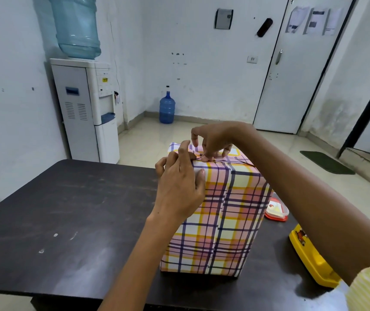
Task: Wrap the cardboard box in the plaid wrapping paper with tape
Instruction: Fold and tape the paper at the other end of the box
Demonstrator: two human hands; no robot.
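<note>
Right of the middle of the bench (67,209), the cardboard box (220,221) stands on end, long axis upright, sheathed in plaid wrapping paper (235,187), so the unfinished fold lies along its top near edge, where the left hand (179,189) pinches the paper's left corner and the right hand (215,140) pinches it with curled fingers (207,157) just beside.

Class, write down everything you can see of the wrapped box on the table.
The box stands upright, tall, on the dark table, covered in plaid paper of pink, yellow, purple and cream, with a seam down its front. Its top flaps are folded. The left hand grips its top left edge; the right hand pinches the top fold.
</note>
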